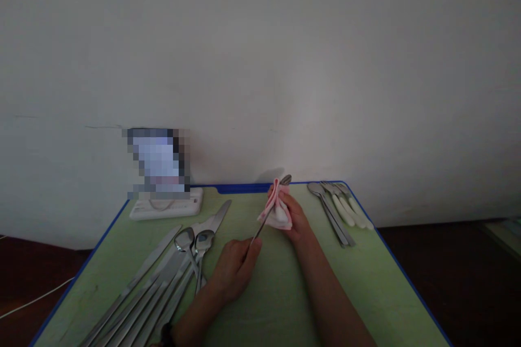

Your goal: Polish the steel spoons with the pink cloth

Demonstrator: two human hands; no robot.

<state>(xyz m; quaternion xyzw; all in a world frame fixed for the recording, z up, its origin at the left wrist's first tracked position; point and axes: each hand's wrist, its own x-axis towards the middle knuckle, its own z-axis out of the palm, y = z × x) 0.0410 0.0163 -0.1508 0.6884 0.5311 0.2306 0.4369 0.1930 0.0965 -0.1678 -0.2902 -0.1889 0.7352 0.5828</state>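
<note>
The left hand [236,268] is closed around the lower end of the utensil [264,226]. The right hand [296,218] is clamped on the cloth [278,210], pink and white, which is folded around the utensil farther up. The hands are apart, the right one farther from the wearer. The utensil slants up through the cloth, its rounded metal head showing just past the cloth's top; whether it is a spoon or a fork is hard to tell. A dark band [166,334] circles the left wrist.

Right of the cloth lie metal spoons [325,203] and, just beside them, white-handled cutlery [343,210], some with fork tines. Left of the cloth, long knives [152,257] lie side by side, with two shiny spoons [194,241] across them. Beyond those, farther left of the cloth, a white box [166,207] sits at the tabletop [280,287] edge below a blurred, lit screen [158,157]. The tabletop under everything is green with a blue rim, and a pale wall [285,65] stands behind the cloth.
</note>
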